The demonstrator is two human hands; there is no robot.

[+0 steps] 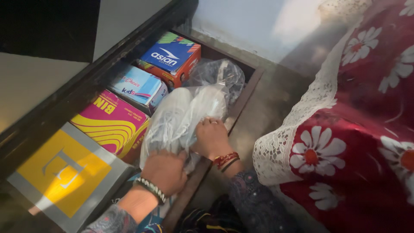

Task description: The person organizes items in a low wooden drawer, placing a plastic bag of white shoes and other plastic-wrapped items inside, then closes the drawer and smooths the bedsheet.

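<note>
Clear crinkled plastic wraps the pair of white lace-up shoes (183,114) you are handling, and in the head view, the only one, the bag lies along the right edge of the dark wooden drawer (246,88). Your left hand (165,171) curls over the bag's near end, fingers closed onto the plastic; your right hand (211,138) presses beside it, fingers bent down into the film. Along the drawer's left edge sit a pink and yellow box (111,123), a pale blue box (137,84) and a blue and orange box (172,56). A red floral cloth with a lace border (345,121) hangs just right of the drawer. You grip only thin film, so it could tear or slip, letting the shoes slide.
</note>
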